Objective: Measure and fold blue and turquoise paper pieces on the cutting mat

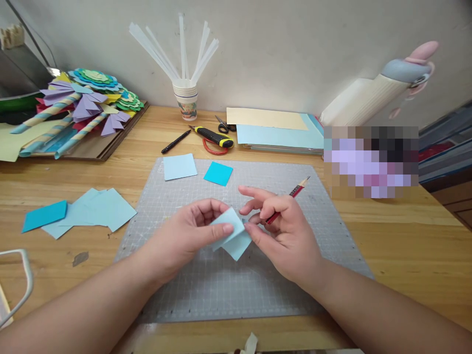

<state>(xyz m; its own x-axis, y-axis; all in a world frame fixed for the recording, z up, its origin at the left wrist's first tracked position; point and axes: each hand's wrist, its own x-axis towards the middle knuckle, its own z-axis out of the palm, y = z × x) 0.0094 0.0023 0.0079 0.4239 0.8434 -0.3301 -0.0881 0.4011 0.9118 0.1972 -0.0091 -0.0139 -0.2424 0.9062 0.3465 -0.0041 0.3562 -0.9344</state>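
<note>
My left hand [191, 228] pinches a folded light blue paper [233, 237] just above the grey cutting mat [228, 290]. My right hand [282, 231] touches the paper's right edge with its thumb and holds a red pencil [295, 192] between its fingers, tip pointing away to the upper right. Both hands hover over the mat's middle. Two loose paper squares lie at the mat's far edge: a pale blue one [179, 166] and a brighter turquoise one [218, 173].
A pile of blue paper squares [84, 211] lies left of the mat. Behind are a black pen [176, 141], a yellow-black utility knife [214, 136], scissors [224, 126], a paper cup with white strips [186, 101], stacked card sheets [276, 130] and paper flowers [88, 98].
</note>
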